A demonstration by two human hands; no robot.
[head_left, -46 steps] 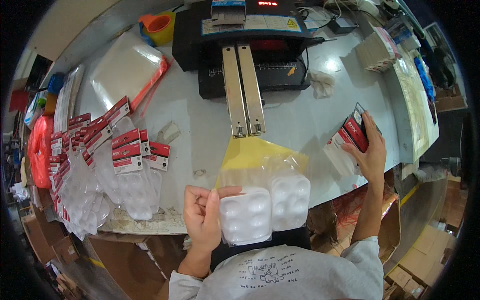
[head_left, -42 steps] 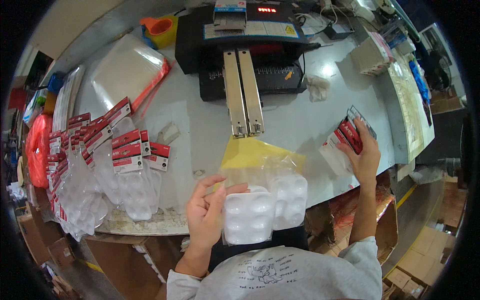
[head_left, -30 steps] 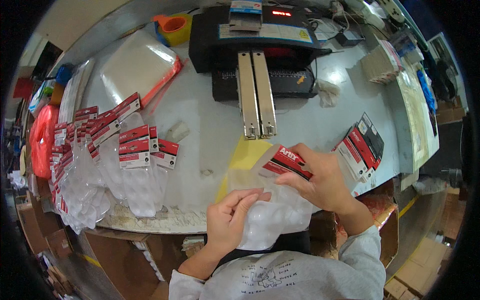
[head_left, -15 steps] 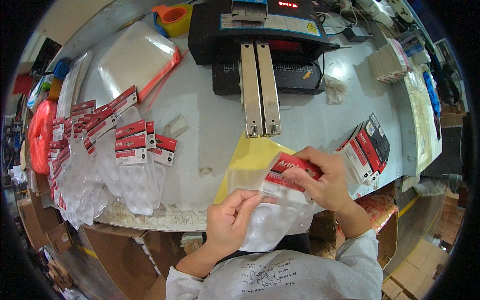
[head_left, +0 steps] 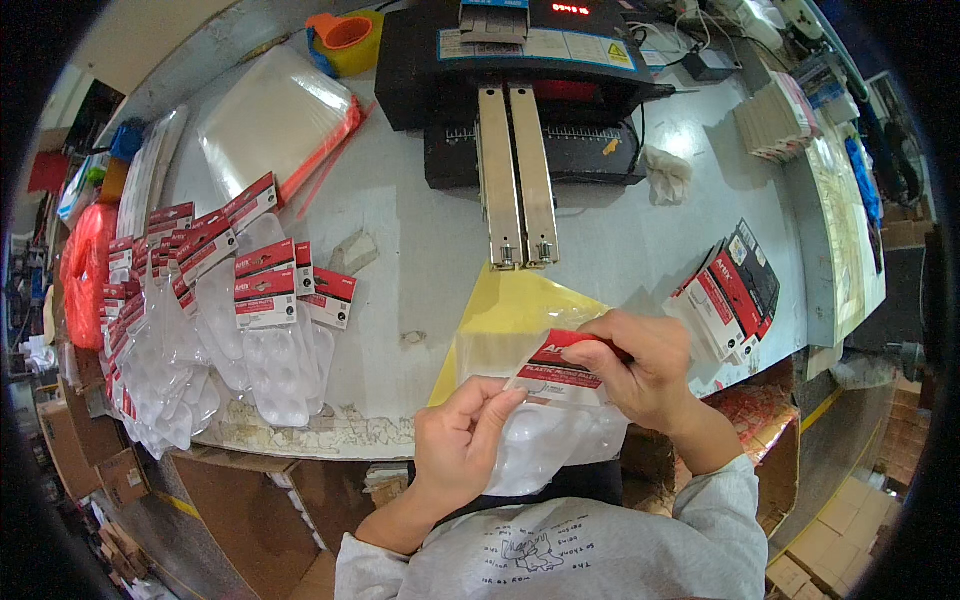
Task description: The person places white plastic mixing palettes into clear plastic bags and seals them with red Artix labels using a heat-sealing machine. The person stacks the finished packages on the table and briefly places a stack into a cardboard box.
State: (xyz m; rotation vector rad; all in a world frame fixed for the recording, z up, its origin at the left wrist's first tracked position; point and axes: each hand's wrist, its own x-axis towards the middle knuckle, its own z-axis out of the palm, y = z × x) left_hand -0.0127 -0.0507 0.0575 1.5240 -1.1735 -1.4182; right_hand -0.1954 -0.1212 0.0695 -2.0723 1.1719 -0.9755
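While hands (head_left: 455,450) hold packaging (head_left: 535,445), table (head_left: 410,270) (scuffed), cartons (head_left: 240,515)

Card (head_left: 560,373) partly hidden by right fingers (head_left: 610,325), black machine (head_left: 560,78) cropped

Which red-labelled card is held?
The card in the right hand, at the clear bag; others, in the near-right stack and left pile, lie unheld.

That card (head_left: 562,374) is red and white, the palette (head_left: 522,450) white, that sheet (head_left: 492,312) yellow; black machine (head_left: 430,88), pale grey surface (head_left: 400,275), grey shirt (head_left: 610,545) with black print.
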